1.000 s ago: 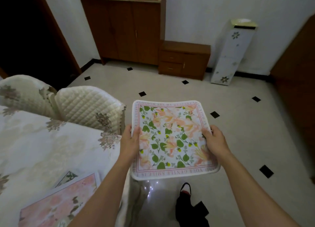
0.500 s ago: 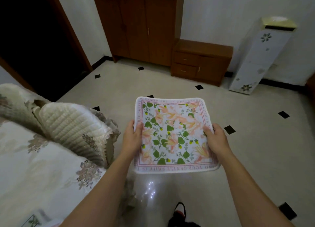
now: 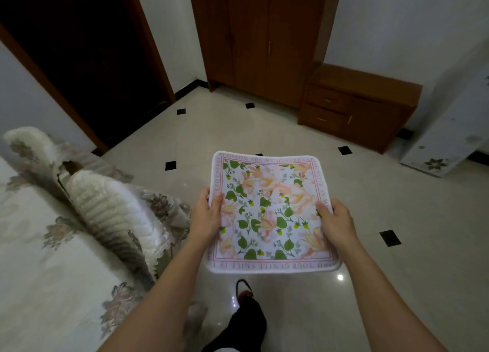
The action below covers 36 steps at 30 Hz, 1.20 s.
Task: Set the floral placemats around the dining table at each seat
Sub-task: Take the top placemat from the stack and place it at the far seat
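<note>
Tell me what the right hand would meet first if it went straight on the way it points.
Nothing close: the right hand, gripping the placemat, points over open floor toward the tall cabinet; depth is unclear.

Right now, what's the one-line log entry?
left hand: grips placemat left edge | right hand: grips right edge | placemat: held flat above floor | table: at left

A square floral placemat [image 3: 270, 214] with a pink border, held flat above the floor.
</note>
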Tool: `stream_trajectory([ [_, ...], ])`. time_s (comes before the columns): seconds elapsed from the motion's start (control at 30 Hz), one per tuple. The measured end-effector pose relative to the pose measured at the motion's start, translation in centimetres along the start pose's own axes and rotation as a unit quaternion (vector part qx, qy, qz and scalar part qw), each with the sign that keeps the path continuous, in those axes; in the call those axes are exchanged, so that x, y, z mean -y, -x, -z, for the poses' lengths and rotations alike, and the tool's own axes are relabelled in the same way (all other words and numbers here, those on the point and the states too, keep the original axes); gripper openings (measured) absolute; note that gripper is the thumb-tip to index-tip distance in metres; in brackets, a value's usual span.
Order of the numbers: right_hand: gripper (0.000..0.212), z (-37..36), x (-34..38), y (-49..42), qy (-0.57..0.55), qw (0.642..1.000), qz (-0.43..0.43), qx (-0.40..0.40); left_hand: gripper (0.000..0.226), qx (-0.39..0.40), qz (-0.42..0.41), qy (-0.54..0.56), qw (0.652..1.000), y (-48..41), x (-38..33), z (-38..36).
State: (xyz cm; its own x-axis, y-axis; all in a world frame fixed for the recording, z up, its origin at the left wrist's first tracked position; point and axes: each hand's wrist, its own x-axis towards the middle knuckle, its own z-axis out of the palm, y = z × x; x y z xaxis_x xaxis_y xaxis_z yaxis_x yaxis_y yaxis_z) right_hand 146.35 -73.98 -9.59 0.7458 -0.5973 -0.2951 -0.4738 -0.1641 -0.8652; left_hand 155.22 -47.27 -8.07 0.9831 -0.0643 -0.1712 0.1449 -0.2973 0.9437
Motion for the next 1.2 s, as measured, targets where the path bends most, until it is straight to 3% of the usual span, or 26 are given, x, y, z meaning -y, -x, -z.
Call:
stream_trajectory([
  [0.3, 0.016, -7.6, 7.9, -13.9, 0.028, 0.999, 0.027, 0.033, 0.014, -0.058, 0.009, 0.029, 0.998, -15.5, 0.0, -0.1],
  [0.6, 0.016, -17.9, 19.7, -26.9, 0.053, 0.994, 0.067, 0.065, 0.017, -0.125, 0.02, 0.044, 0.991, -31.9, -3.0, 4.4],
  [0.97, 0.018, -28.9, 26.4, -36.8, 0.079, 0.985, 0.085, 0.129, 0.012, -0.19, 0.049, 0.044, 0.98, -43.1, -3.6, 9.6],
  [1.2, 0.019, -37.9, 33.1, -44.1, 0.076, 0.968, 0.113, 0.211, 0.013, -0.261, 0.059, 0.055, 0.962, -52.1, -4.1, 13.8],
])
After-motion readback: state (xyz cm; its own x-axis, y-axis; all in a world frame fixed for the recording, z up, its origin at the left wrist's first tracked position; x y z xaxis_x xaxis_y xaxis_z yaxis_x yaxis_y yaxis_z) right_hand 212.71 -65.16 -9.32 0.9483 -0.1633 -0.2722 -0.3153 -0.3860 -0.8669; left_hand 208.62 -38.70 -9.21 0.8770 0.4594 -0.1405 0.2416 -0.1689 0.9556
